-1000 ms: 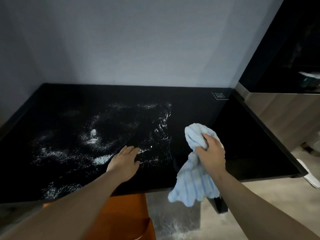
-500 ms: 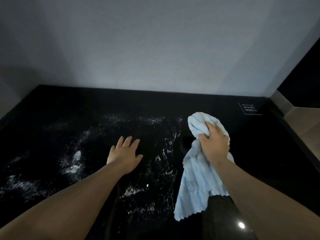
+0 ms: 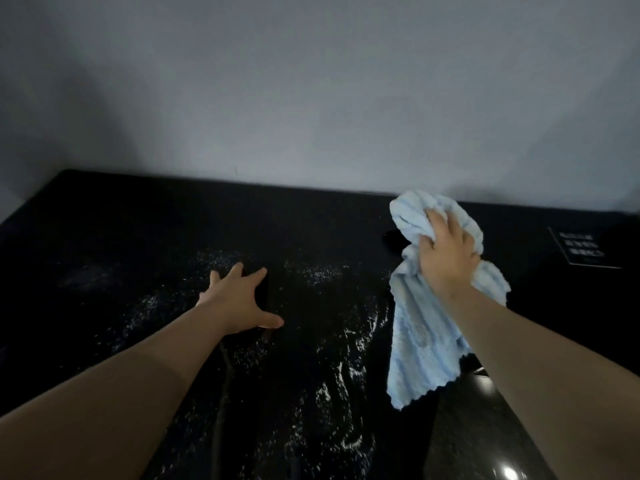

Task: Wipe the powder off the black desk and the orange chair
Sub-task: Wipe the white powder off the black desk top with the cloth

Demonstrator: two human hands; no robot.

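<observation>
Soft, limp blue cloth [image 3: 426, 327], bunched in the gripping right hand [image 3: 446, 261] near the black desk [image 3: 138, 216] rear edge; left hand [image 3: 239, 303] flat, fingers spread, amid powder [image 3: 346, 341].

Lt-blue ribbed cloth [image 3: 426, 344], black desk [image 3: 138, 220] w/ white powder [image 3: 346, 372] (grey wall [image 3: 311, 98]).
</observation>
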